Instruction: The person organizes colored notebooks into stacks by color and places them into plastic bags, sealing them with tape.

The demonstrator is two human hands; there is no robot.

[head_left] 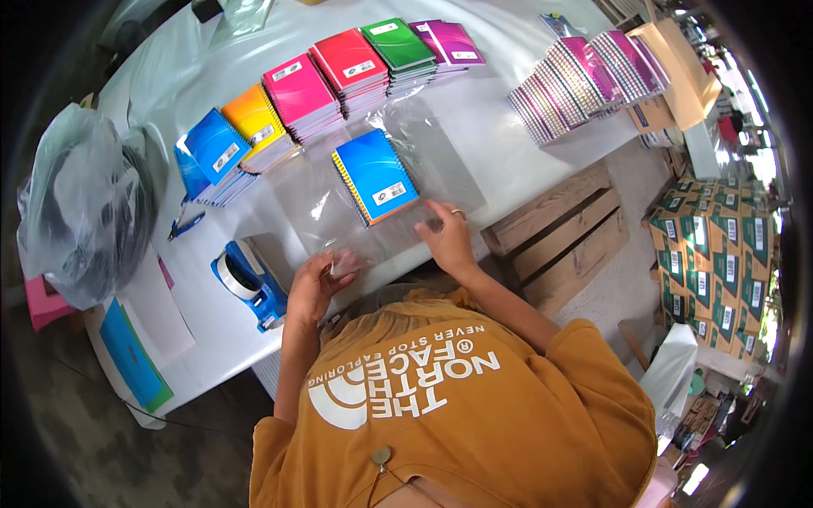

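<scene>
A small stack of spiral notebooks (375, 173), blue on top, lies on a clear plastic sheet or bag (318, 182) in front of me. My left hand (312, 286) is at the near edge of this plastic, its fingers closed on a crumpled bit of film. Just right of the stack's near corner, my right hand (447, 240) rests on the plastic with thumb and fingers apart. A ring shows on one of its fingers. Left of my left hand stands a blue tape dispenser (269, 296) with a roll of tape.
Farther back, notebook piles run in a row from blue (212, 152) to purple (453, 44). More spiral notebooks (563, 89) stand at the right, beside a cardboard box (673, 63). A large plastic bag (80, 212) sits at the left. Below the table's right edge is a wooden pallet (563, 233).
</scene>
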